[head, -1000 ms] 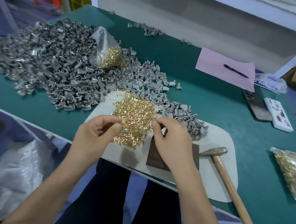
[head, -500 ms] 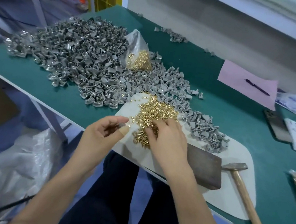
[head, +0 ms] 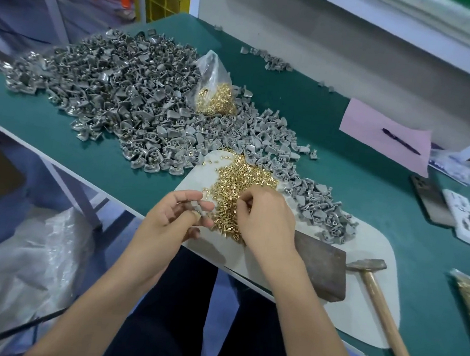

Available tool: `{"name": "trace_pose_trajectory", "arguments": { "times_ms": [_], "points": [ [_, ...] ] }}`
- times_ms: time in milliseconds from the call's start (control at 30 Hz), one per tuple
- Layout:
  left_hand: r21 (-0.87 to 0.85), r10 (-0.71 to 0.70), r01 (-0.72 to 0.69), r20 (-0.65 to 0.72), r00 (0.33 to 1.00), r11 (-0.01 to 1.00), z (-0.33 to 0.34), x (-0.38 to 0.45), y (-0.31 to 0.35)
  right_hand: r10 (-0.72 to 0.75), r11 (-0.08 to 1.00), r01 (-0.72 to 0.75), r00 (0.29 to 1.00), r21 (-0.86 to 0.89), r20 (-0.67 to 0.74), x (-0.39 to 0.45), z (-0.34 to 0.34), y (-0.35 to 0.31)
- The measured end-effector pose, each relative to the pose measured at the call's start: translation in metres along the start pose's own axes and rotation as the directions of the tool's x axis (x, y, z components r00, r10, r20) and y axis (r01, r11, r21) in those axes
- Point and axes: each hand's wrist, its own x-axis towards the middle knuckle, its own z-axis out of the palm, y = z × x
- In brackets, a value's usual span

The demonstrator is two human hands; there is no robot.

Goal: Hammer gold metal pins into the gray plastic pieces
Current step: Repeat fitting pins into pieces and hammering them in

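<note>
- Pinched between the thumb and fingers of the left hand (head: 175, 218) is one small gray plastic piece (head: 199, 211), held just left of centre in the frame at the near edge of the table.
- Right hand (head: 264, 218) sits at centre frame with its fingers curled down into the loose heap of gold pins (head: 236, 186); it looks to be picking one out, though whether a pin is already caught between the fingertips cannot be told.
- Head view, the only one: the pins lie spread on a white mat (head: 360, 299) that runs from centre toward the lower right. A dark metal block (head: 320, 266) rests on the mat just right of the right wrist, and the hammer (head: 373, 280) lies beside it, untouched.
- Unworked gray pieces (head: 115, 94) fill the upper left in a large pile and trail along the mat's far edge; a clear bag of pins (head: 216, 92) sits on that pile, upper centre.
- Judged step: fetching a single pin to seat in the held piece.
- To do it well, lift one pin only, turn it shank-first, and start it straight in the piece's hole before setting the piece flat on the block.
- Keep the piece steady and the fingers low and clear when the hammer comes in; a tilted pin is likely to bend or mar the plastic.
</note>
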Motion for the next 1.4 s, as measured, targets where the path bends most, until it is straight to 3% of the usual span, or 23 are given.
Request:
{"name": "trace_pose_trajectory", "arguments": {
  "times_ms": [233,433,667,800,900,1167,1400],
  "points": [
    [0.225,0.115,-0.142,0.127,0.985,0.964,0.018,-0.001,0.003,0.073,0.985,-0.056,0.992,0.163,-0.098,-0.013,-0.031,0.018],
    [0.350,0.139,-0.246,0.305,0.942,0.904,0.060,-0.006,0.003,0.086,0.992,-0.055,0.958,0.118,-0.273,-0.055,-0.051,0.065],
    [0.603,0.194,-0.496,0.496,0.847,0.624,0.109,-0.005,-0.011,0.209,0.875,-0.011,0.910,0.484,-0.358,-0.102,-0.060,0.112],
    [0.690,0.202,-0.548,0.520,0.830,0.474,0.126,0.003,-0.024,0.243,0.802,0.002,0.912,0.597,-0.330,-0.112,-0.063,0.119],
    [0.725,0.214,-0.582,0.543,0.812,0.368,0.129,0.006,-0.030,0.223,0.834,-0.020,0.926,0.552,-0.304,-0.112,-0.062,0.124],
    [0.730,0.221,-0.573,0.530,0.819,0.372,0.128,0.006,-0.029,0.103,0.945,0.001,0.949,0.327,-0.299,-0.096,-0.061,0.122],
    [0.765,0.213,-0.559,0.517,0.829,0.320,0.131,0.005,-0.028,0.021,0.979,0.010,0.988,0.203,-0.151,-0.090,-0.069,0.117]
  ]
}}
